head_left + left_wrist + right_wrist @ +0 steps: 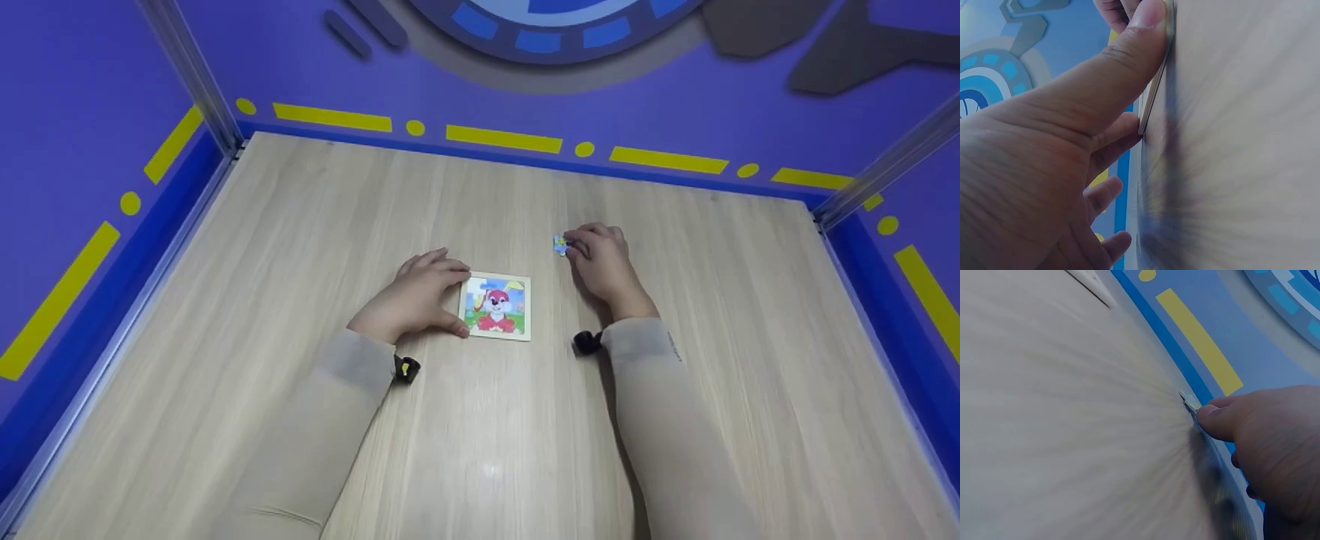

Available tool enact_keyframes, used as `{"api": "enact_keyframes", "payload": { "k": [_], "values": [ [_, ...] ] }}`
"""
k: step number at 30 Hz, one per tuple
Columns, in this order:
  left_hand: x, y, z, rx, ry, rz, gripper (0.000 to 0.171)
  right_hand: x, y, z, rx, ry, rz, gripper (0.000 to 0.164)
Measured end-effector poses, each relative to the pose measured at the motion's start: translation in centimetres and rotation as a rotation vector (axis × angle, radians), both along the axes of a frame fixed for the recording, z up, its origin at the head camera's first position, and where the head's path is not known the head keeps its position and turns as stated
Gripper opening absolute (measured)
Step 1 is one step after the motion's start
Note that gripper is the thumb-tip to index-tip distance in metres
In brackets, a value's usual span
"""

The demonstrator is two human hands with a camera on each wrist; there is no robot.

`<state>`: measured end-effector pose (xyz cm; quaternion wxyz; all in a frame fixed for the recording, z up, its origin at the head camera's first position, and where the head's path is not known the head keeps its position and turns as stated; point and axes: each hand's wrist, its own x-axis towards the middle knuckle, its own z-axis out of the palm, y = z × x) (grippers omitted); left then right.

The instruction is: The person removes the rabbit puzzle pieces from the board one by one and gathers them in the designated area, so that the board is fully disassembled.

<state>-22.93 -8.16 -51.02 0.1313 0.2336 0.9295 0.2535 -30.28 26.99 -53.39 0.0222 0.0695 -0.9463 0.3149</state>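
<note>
I have the left hand [420, 294] braced at the left side of a square, pale wooden puzzle tray [528, 309], gripping it between thumb and finger at the two left corners. The tray lies flat on the light wood-grain table [480, 427], its red cartoon animal picture showing a white gap at upper left. My right hand [604, 262] pinches a small blue-and-yellow jigsaw piece [559, 244], apart from the tray, beyond its right side.
</note>
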Motion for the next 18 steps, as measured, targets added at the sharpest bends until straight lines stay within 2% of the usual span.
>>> {"api": "enact_keyframes", "payload": {
  "k": [7,14,18],
  "values": [
    [-0.2,0.1,0.2,-0.002,0.003,0.007,0.103,-0.1,-0.2,0.3,-0.027,0.005,-0.009,0.038],
    [0.1,0.2,0.3,0.001,-0.002,0.003,0.102,1.0,-1.1,2.1,-0.241,0.032,0.036,0.039],
    [0.1,0.2,0.3,0.012,-0.02,0.011,0.1,2.1,-2.4,3.5,-0.329,-0.034,0.055,0.04]
  ]
}}
